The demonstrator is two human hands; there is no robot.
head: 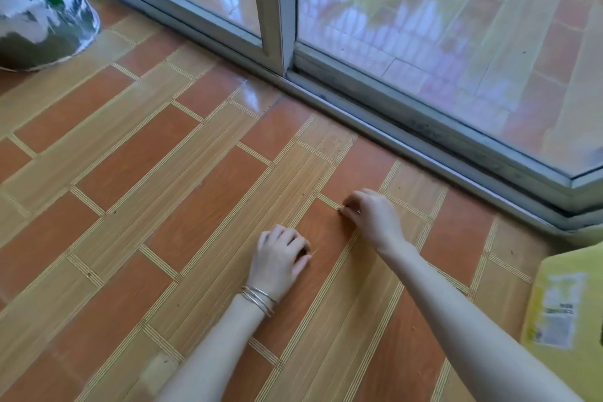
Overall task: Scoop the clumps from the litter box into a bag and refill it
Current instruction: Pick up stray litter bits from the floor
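Fingers (346,206) of the right hand (372,217) are pinched narrow against the floor (195,192); any contents are too small to tell. Left hand (277,258) rests curled on the floor, contents hidden. Yellow bag (567,303) lies just beside the right forearm.

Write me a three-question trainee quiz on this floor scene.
1. True or false: the left hand has bangles at its wrist.
2. What lies at the lower right of the frame? A) yellow bag B) blue bucket C) broom
3. Fill in: the right hand has its fingertips down at the tiled ____.
Key: 1 true; 2 A; 3 floor.
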